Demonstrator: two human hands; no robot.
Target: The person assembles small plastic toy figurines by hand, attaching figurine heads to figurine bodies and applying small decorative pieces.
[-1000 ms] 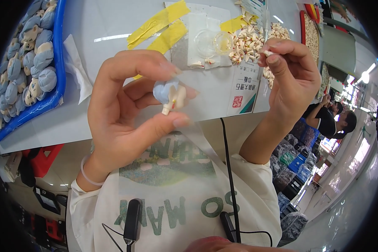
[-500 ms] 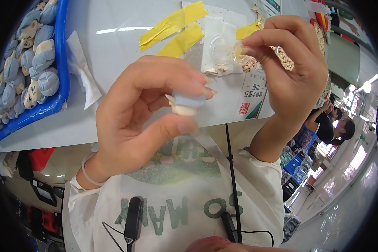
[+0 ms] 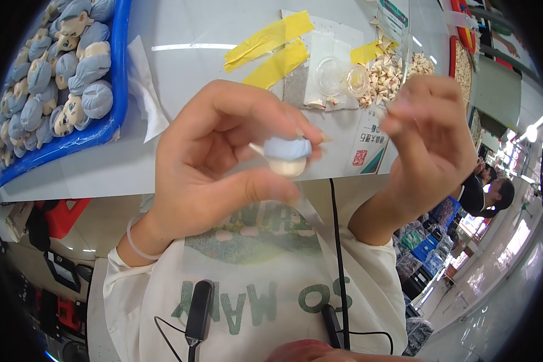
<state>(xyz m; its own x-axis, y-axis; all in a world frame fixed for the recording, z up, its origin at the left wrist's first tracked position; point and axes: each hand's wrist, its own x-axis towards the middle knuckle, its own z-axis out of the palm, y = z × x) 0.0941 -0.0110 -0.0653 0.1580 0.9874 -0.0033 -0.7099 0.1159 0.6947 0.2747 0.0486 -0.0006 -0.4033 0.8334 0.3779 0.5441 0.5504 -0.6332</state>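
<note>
Between the thumb and fingers of my left hand (image 3: 223, 151) is a small doll head (image 3: 288, 158) with light blue hair and a pale lower part. A thin pale point, like an ear, sticks out from its left side. To the right, my right hand (image 3: 431, 136) is raised with thumb and forefinger pinched together, blurred by motion. A tiny pale bit seems to show at its fingertips, too smeared to name. Beyond it lie a pile of small pale pointed pieces (image 3: 385, 77) and a clear round dish (image 3: 357, 81) beside another clear disc.
At the left a blue tray (image 3: 122, 66) holds many blue-haired doll heads. White tissue (image 3: 143, 90) lies beside it. Yellow tape strips (image 3: 270, 41) are stuck on the table (image 3: 187, 66). A red tray (image 3: 461, 63) of small pieces stands at the right. Another person (image 3: 495, 193) sits farther right.
My right hand has moved from the clear round dish toward me and to the right, fingers still pinched. The left hand keeps the doll head, turned slightly. The whole view has shifted a little.
</note>
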